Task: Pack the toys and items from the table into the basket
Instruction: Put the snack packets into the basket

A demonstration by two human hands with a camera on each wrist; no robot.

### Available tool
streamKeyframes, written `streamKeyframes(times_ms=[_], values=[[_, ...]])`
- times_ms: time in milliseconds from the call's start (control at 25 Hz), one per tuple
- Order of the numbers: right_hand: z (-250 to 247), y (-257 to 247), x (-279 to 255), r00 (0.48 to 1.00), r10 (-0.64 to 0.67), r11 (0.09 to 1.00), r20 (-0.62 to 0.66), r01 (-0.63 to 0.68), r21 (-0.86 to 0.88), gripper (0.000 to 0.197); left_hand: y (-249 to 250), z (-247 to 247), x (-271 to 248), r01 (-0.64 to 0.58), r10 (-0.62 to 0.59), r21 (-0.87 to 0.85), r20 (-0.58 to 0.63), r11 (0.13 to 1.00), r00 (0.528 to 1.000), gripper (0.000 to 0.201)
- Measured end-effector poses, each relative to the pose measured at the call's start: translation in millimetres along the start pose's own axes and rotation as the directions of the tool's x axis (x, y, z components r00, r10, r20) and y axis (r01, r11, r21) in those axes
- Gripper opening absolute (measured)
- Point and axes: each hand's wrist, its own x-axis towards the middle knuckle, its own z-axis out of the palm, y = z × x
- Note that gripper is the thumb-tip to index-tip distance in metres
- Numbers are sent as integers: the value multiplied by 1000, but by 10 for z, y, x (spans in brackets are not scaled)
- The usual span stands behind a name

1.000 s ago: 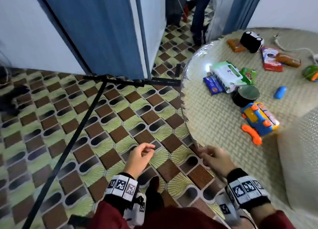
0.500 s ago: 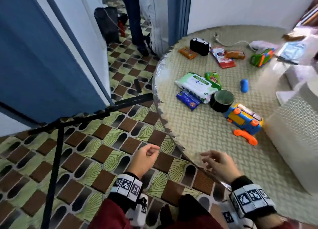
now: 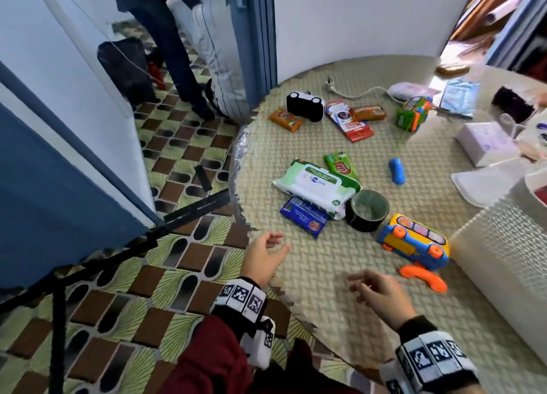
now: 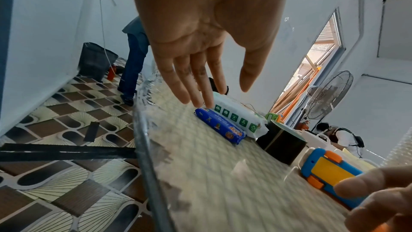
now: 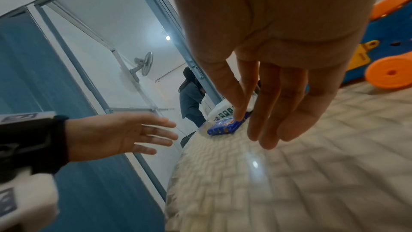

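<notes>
Both my hands hover empty over the near edge of the round woven-mat table (image 3: pixel 310 278). My left hand (image 3: pixel 281 242) is open just short of a blue snack pack (image 3: pixel 305 217), which lies against a white-green wipes pack (image 3: pixel 316 186). My right hand (image 3: pixel 359 285) is open, left of an orange toy handset (image 3: pixel 423 278) and a blue-yellow toy bus (image 3: pixel 414 242). A black tape roll (image 3: pixel 367 207) stands between wipes and bus. In the left wrist view the straight fingers (image 4: pixel 200 85) point at the blue pack (image 4: pixel 219 125). A white textured basket wall (image 3: pixel 503 260) rises at the right.
Farther back lie a green snack pack (image 3: pixel 340 165), a blue toy (image 3: pixel 396 170), a black-white toy car (image 3: pixel 305 103), orange and red packs (image 3: pixel 349 121), a green toy (image 3: pixel 413 113) and a cable. A person (image 3: pixel 165 38) stands in the doorway; a black tripod leg (image 3: pixel 177 222) crosses the floor.
The head view has swung towards the table. Both hands have moved forward from above the floor and table rim to over the mat, still empty.
</notes>
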Motion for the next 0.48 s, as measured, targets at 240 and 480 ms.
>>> streamKeyframes(times_ms=[240, 480], values=[[-9, -262, 349, 998, -10, 999, -57, 8, -40, 36, 16, 108, 778, -12, 16, 113, -38, 994, 999, 50], [40, -453, 702, 979, 72, 996, -191, -82, -43, 27, -80, 293, 1432, -98, 51, 464, 113, 880, 992, 73]])
